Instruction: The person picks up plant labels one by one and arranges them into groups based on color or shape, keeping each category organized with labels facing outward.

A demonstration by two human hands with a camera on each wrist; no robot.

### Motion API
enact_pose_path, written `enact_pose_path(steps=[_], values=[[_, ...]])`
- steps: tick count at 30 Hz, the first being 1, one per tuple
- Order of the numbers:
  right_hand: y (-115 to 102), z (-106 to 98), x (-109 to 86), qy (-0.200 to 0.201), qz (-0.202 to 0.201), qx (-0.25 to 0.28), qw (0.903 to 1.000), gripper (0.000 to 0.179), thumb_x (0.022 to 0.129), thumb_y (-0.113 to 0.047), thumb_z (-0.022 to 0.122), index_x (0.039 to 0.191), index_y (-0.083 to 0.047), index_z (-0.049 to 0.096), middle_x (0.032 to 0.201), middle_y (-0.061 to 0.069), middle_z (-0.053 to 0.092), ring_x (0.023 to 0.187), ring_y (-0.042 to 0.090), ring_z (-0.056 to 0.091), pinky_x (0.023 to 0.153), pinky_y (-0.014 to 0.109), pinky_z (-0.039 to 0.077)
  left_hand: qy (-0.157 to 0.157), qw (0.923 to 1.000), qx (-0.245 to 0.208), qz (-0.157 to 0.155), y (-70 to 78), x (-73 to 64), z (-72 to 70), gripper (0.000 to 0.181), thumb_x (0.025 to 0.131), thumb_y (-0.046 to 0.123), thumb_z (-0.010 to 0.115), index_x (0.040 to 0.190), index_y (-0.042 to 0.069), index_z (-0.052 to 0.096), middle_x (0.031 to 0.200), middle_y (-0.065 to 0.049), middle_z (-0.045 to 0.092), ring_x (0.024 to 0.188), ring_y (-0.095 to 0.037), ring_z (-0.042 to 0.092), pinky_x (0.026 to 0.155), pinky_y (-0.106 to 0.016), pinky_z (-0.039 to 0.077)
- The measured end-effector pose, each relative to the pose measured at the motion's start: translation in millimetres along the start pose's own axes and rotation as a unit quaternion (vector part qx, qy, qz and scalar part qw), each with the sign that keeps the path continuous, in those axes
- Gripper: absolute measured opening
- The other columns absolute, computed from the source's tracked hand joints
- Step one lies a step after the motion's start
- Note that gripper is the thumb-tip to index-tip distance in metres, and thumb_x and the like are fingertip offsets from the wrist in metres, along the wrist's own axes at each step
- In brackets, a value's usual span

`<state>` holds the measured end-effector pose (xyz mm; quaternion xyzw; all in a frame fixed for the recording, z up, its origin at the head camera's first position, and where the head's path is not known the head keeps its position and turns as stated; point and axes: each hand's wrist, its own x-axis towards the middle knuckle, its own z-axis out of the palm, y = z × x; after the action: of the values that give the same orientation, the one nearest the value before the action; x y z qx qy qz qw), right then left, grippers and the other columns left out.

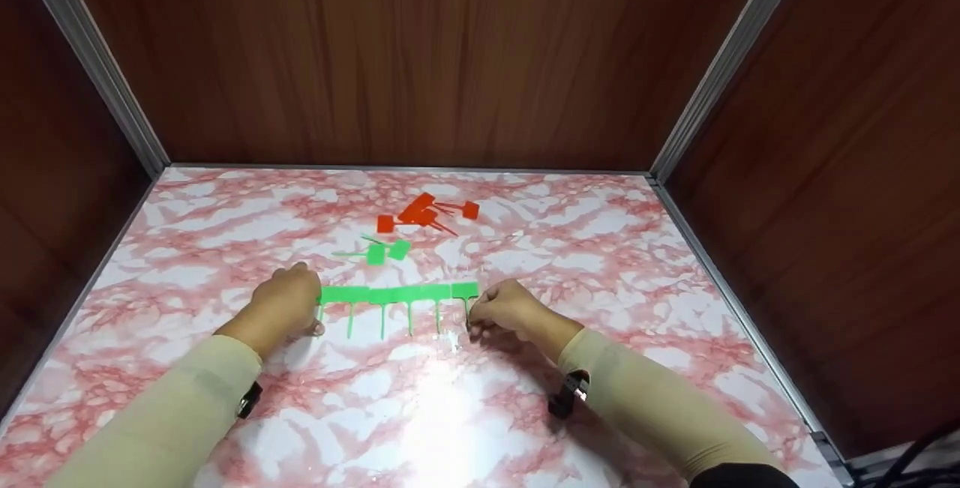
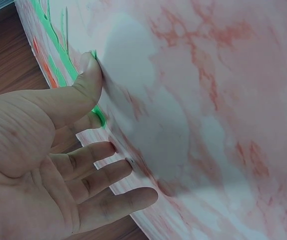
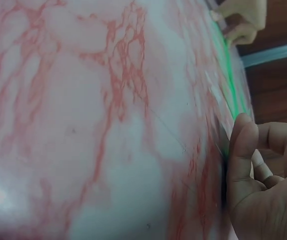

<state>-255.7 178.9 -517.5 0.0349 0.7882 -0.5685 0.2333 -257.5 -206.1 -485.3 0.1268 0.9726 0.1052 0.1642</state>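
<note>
Several green cable tie tags (image 1: pixel 394 294) lie side by side in a row, flat heads touching and thin straps pointing toward me. At the row's left end is my left hand (image 1: pixel 291 297). Its index fingertip is against the end tag's head (image 2: pixel 101 118) and its thumb is by the strap tip; the other fingers extend loosely. My right hand (image 1: pixel 510 308) is at the right end, thumb and curled index finger pinching the strap of the last green cable tie tag (image 1: pixel 465 290). In the right wrist view, the thumb (image 3: pixel 243 145) hides part of that strap.
Behind the row lie a few loose green tags (image 1: pixel 376 253). Farther back is a small pile of red tags (image 1: pixel 417 211). The marbled pink-and-white tabletop (image 1: pixel 570 233) is enclosed by brown wood-look panels (image 1: pixel 480 61) with metal edging.
</note>
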Motion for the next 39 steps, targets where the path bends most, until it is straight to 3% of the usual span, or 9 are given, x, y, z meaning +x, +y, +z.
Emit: enact_pose_path(steps=[4,9,15,21,26,36,39], values=[[-1,1,0.2,0.001,-0.008,-0.017,0.9998,0.007,0.093,0.000,0.078,0.087,0.001,0.080,0.074,0.005,0.079,0.067,0.012,0.076,0.060,0.022,0.061,0.005,0.9999,0.011,-0.003,-0.7,2.0,0.3,0.048,0.086,0.024,0.100,0.120,-0.001,0.077,0.158,-0.043,0.051,0.134,-0.064,0.057,0.103,-0.071,0.060],[-1,1,-0.3,0.001,-0.022,-0.038,0.9990,0.009,0.093,0.001,0.078,0.084,0.001,0.081,0.072,0.007,0.080,0.064,0.013,0.076,0.060,0.024,0.063,0.012,0.9999,0.007,-0.001,0.6,2.4,0.5,0.044,0.085,0.022,0.101,0.115,0.000,0.077,0.160,-0.044,0.050,0.134,-0.064,0.057,0.103,-0.071,0.059],[-3,1,-1.9,-0.005,-0.029,-0.043,0.9986,0.010,0.095,-0.001,0.079,0.085,0.002,0.081,0.073,0.009,0.081,0.062,0.014,0.077,0.061,0.027,0.065,0.023,0.9997,0.007,0.003,0.3,1.7,1.5,0.043,0.084,0.022,0.102,0.113,0.000,0.077,0.152,-0.041,0.057,0.125,-0.058,0.062,0.097,-0.068,0.061],[-6,0,-3.5,0.002,-0.008,-0.071,0.9975,0.014,0.098,-0.009,0.079,0.086,-0.002,0.081,0.076,0.009,0.081,0.062,0.015,0.075,0.060,0.029,0.065,0.021,0.9998,0.005,0.001,1.0,0.2,1.0,0.041,0.085,0.021,0.101,0.111,0.001,0.077,0.162,-0.045,0.049,0.134,-0.064,0.058,0.101,-0.071,0.060],[-10,0,-3.9,0.007,-0.022,-0.106,0.9941,0.018,0.099,-0.013,0.077,0.086,-0.002,0.082,0.076,0.008,0.082,0.061,0.015,0.073,0.057,0.028,0.062,0.006,1.0000,0.003,-0.003,2.8,-1.7,-0.9,0.045,0.085,0.022,0.101,0.116,0.000,0.077,0.166,-0.045,0.045,0.139,-0.065,0.055,0.104,-0.070,0.060],[-41,5,4.6,0.025,-0.097,-0.197,0.9753,0.022,0.100,-0.017,0.076,0.089,0.001,0.083,0.070,0.002,0.075,0.060,0.011,0.068,0.058,0.027,0.057,0.011,0.9999,0.009,-0.007,1.7,0.2,-0.1,0.041,0.087,0.023,0.100,0.114,0.001,0.079,0.163,-0.043,0.049,0.138,-0.065,0.056,0.101,-0.069,0.061],[-55,11,13.6,0.032,-0.120,-0.231,0.9649,0.022,0.101,-0.018,0.077,0.089,-0.001,0.083,0.069,0.000,0.073,0.060,0.008,0.064,0.059,0.025,0.054,0.012,0.9998,0.013,-0.006,0.2,2.4,0.5,0.038,0.087,0.023,0.101,0.110,0.002,0.079,0.164,-0.044,0.048,0.138,-0.066,0.056,0.098,-0.068,0.062]])
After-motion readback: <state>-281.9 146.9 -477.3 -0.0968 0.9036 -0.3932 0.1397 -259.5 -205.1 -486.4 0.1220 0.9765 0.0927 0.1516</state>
